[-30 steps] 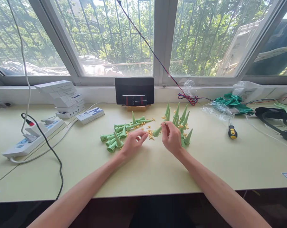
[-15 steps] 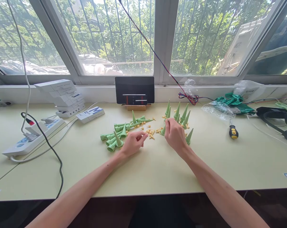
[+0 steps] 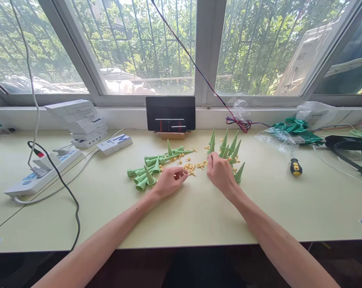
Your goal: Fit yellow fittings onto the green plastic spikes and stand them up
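Observation:
My left hand [image 3: 170, 181] rests low over the table, fingers curled and thumb tip close to the index tip. Its fingertips touch the edge of a pile of small yellow plastic pieces [image 3: 191, 167]; whether one is pinched is unclear. Beside that hand lie several long green ribbed cones [image 3: 141, 186], and a few short green spikes [image 3: 150, 177] stand among them. My right hand [image 3: 220, 173] is closed, its thumb and index pressed together; what they hold is hidden. Just behind it stands a group of green pointed spikes [image 3: 235, 151], with yellow pieces at some of their bases.
A phone [image 3: 170, 125] leans on a black tablet [image 3: 171, 108] at the back. White boxes [image 3: 85, 124] and a power strip [image 3: 43, 172] with cables occupy the left. A screwdriver [image 3: 296, 167], clear and green plastic [image 3: 301, 130] and a black strap [image 3: 345, 148] lie to the right.
My left hand's fingertips have moved slightly right and down to the yellow pieces. A green spike visible at the left of my right hand is now out of sight; that hand has lowered slightly.

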`<state>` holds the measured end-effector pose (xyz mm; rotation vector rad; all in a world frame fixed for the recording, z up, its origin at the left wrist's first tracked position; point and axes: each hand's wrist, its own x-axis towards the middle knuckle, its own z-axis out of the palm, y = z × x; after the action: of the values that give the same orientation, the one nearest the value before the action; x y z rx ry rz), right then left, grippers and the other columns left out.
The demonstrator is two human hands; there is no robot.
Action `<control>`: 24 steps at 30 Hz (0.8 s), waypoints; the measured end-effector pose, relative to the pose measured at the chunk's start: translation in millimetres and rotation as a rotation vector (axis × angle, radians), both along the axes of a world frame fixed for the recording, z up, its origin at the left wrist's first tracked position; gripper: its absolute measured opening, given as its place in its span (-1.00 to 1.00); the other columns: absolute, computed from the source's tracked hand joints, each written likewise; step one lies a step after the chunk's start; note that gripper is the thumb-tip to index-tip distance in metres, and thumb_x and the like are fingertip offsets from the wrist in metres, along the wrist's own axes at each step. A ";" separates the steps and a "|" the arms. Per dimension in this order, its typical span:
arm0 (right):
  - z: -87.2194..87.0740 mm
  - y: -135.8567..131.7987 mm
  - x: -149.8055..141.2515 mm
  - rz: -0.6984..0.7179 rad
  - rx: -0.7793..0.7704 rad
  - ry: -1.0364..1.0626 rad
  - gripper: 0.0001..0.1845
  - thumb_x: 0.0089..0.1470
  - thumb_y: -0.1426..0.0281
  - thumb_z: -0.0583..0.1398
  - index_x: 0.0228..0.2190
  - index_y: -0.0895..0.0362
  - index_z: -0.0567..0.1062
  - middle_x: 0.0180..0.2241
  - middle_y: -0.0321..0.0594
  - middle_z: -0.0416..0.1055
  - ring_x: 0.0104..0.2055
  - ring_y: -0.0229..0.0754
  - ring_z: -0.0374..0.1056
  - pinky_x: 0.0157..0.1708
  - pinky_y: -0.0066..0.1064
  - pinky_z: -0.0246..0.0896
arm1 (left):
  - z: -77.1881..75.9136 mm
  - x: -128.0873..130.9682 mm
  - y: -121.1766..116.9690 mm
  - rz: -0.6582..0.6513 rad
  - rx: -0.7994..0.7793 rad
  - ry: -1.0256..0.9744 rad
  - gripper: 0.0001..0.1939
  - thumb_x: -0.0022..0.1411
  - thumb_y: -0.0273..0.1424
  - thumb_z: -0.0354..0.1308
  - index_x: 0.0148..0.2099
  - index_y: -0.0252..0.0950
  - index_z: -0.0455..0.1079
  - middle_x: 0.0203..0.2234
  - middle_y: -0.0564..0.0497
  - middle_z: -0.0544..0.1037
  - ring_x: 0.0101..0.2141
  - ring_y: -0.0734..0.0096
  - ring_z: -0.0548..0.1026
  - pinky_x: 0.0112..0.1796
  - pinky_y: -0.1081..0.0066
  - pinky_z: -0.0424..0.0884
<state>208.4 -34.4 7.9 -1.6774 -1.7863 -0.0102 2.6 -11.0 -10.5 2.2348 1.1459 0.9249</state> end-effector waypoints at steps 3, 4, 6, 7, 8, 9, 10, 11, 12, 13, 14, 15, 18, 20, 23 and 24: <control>1.0 -0.3 -0.7 -0.019 -0.026 -0.009 -0.73 0.30 0.39 -0.11 -0.33 0.16 0.33 -0.60 -0.27 0.30 -0.59 -0.25 0.18 -0.55 -0.47 -0.13 | 0.8 0.6 -0.6 -0.031 -0.015 -0.029 -0.86 0.20 -0.37 0.15 -0.31 -0.29 0.52 -0.43 0.02 0.56 -0.48 0.50 0.41 -0.45 0.51 0.35; 1.2 -0.2 -0.7 -0.025 -0.037 -0.013 -0.73 0.30 0.39 -0.11 -0.33 0.16 0.33 -0.60 -0.27 0.31 -0.59 -0.24 0.18 -0.55 -0.47 -0.13 | 1.1 0.8 -0.8 -0.043 -0.015 -0.037 -0.86 0.20 -0.38 0.15 -0.31 -0.29 0.52 -0.42 0.02 0.57 -0.46 0.49 0.43 -0.44 0.51 0.37; 1.1 0.3 -0.4 -0.039 -0.052 -0.020 -0.73 0.30 0.40 -0.10 -0.32 0.16 0.34 -0.60 -0.26 0.31 -0.59 -0.24 0.19 -0.55 -0.46 -0.14 | 1.6 1.1 -1.0 -0.064 -0.012 -0.047 -0.87 0.19 -0.40 0.14 -0.30 -0.29 0.51 -0.41 0.01 0.56 -0.43 0.48 0.45 -0.44 0.51 0.39; 1.0 0.6 -0.2 -0.048 -0.055 -0.025 -0.73 0.30 0.40 -0.10 -0.32 0.17 0.34 -0.60 -0.26 0.31 -0.59 -0.24 0.19 -0.55 -0.46 -0.14 | 1.7 1.2 -1.0 -0.071 -0.010 -0.050 -0.87 0.19 -0.41 0.13 -0.30 -0.29 0.51 -0.41 0.00 0.55 -0.43 0.48 0.46 -0.44 0.51 0.41; 0.8 0.8 0.0 -0.057 -0.054 -0.030 -0.73 0.29 0.40 -0.10 -0.31 0.17 0.35 -0.60 -0.25 0.31 -0.60 -0.24 0.19 -0.55 -0.46 -0.14 | 1.7 1.3 -1.0 -0.076 -0.007 -0.052 -0.86 0.20 -0.42 0.13 -0.29 -0.30 0.52 -0.40 0.00 0.55 -0.42 0.47 0.46 -0.43 0.51 0.43; 0.6 0.9 0.3 -0.064 -0.052 -0.034 -0.73 0.29 0.41 -0.10 -0.31 0.17 0.35 -0.61 -0.25 0.31 -0.60 -0.24 0.18 -0.55 -0.45 -0.14 | 1.6 1.4 -0.9 -0.078 -0.003 -0.054 -0.85 0.20 -0.43 0.12 -0.28 -0.30 0.52 -0.39 -0.01 0.55 -0.41 0.47 0.47 -0.42 0.50 0.44; 0.4 1.0 0.5 -0.069 -0.048 -0.036 -0.73 0.29 0.41 -0.11 -0.31 0.18 0.35 -0.62 -0.26 0.31 -0.61 -0.24 0.17 -0.56 -0.45 -0.14 | 1.5 1.4 -0.8 -0.079 0.002 -0.054 -0.85 0.20 -0.44 0.11 -0.28 -0.30 0.52 -0.38 -0.01 0.56 -0.40 0.46 0.48 -0.41 0.49 0.45; 0.2 1.0 0.7 -0.071 -0.045 -0.035 -0.72 0.29 0.41 -0.11 -0.30 0.18 0.36 -0.62 -0.26 0.30 -0.62 -0.24 0.16 -0.56 -0.45 -0.13 | 1.3 1.4 -0.7 -0.079 0.008 -0.055 -0.84 0.20 -0.45 0.10 -0.27 -0.30 0.52 -0.37 -0.02 0.56 -0.39 0.45 0.48 -0.40 0.49 0.47; 0.1 0.9 0.9 -0.073 -0.043 -0.031 -0.72 0.29 0.42 -0.11 -0.30 0.18 0.36 -0.63 -0.27 0.30 -0.62 -0.24 0.16 -0.56 -0.45 -0.12 | 1.2 1.4 -0.6 -0.078 0.013 -0.054 -0.84 0.20 -0.46 0.09 -0.27 -0.29 0.52 -0.36 -0.02 0.57 -0.37 0.44 0.49 -0.39 0.48 0.47; 0.0 0.8 1.0 -0.075 -0.041 -0.026 -0.72 0.29 0.42 -0.11 -0.30 0.19 0.36 -0.64 -0.27 0.29 -0.63 -0.24 0.15 -0.56 -0.45 -0.12 | 1.1 1.3 -0.5 -0.078 0.017 -0.054 -0.83 0.20 -0.46 0.09 -0.27 -0.29 0.52 -0.35 -0.02 0.57 -0.36 0.44 0.50 -0.38 0.48 0.48; 0.1 0.6 1.1 -0.078 -0.040 -0.019 -0.71 0.29 0.42 -0.11 -0.30 0.19 0.37 -0.64 -0.27 0.29 -0.63 -0.24 0.15 -0.57 -0.45 -0.11 | 1.0 1.3 -0.4 -0.078 0.019 -0.052 -0.83 0.20 -0.47 0.09 -0.27 -0.29 0.53 -0.35 -0.02 0.57 -0.35 0.43 0.50 -0.37 0.48 0.48; 0.1 0.5 1.2 -0.084 -0.040 -0.012 -0.71 0.28 0.42 -0.10 -0.30 0.19 0.38 -0.65 -0.26 0.30 -0.63 -0.24 0.15 -0.57 -0.45 -0.10 | 0.9 1.2 -0.3 -0.078 0.020 -0.051 -0.83 0.21 -0.47 0.08 -0.26 -0.29 0.53 -0.35 -0.02 0.57 -0.34 0.43 0.50 -0.37 0.47 0.48; 0.0 0.1 1.4 -0.097 -0.031 0.013 -0.72 0.26 0.43 -0.08 -0.28 0.20 0.40 -0.65 -0.26 0.31 -0.64 -0.24 0.16 -0.58 -0.45 -0.09 | 0.5 0.9 0.0 -0.085 0.016 -0.050 -0.82 0.22 -0.48 0.08 -0.26 -0.28 0.53 -0.35 -0.02 0.57 -0.33 0.42 0.50 -0.35 0.47 0.49; -0.7 0.0 1.3 -0.096 -0.014 0.023 -0.74 0.24 0.44 -0.06 -0.24 0.20 0.41 -0.66 -0.27 0.31 -0.64 -0.24 0.16 -0.58 -0.45 -0.08 | -0.1 0.6 0.5 -0.090 0.013 -0.050 -0.82 0.23 -0.48 0.07 -0.26 -0.28 0.53 -0.35 -0.02 0.56 -0.32 0.42 0.50 -0.33 0.46 0.50; -2.3 0.0 0.8 -0.092 0.020 0.031 -0.74 0.22 0.44 -0.04 -0.16 0.20 0.40 -0.68 -0.31 0.28 -0.65 -0.24 0.16 -0.57 -0.46 -0.06 | -1.5 -0.2 1.5 -0.099 0.011 -0.048 -0.81 0.24 -0.48 0.06 -0.25 -0.27 0.53 -0.34 -0.01 0.56 -0.32 0.42 0.49 -0.33 0.46 0.50; -2.8 0.0 0.7 -0.090 0.033 0.034 -0.73 0.21 0.44 -0.04 -0.14 0.20 0.39 -0.68 -0.33 0.27 -0.66 -0.24 0.16 -0.57 -0.46 -0.06 | -2.0 -0.4 1.8 -0.103 0.010 -0.049 -0.81 0.24 -0.48 0.06 -0.25 -0.27 0.53 -0.34 -0.01 0.56 -0.32 0.42 0.49 -0.33 0.46 0.50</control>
<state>209.1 -34.4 5.1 -1.7228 -1.6760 -0.0499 2.2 -9.2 -12.5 2.2436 0.9972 0.9406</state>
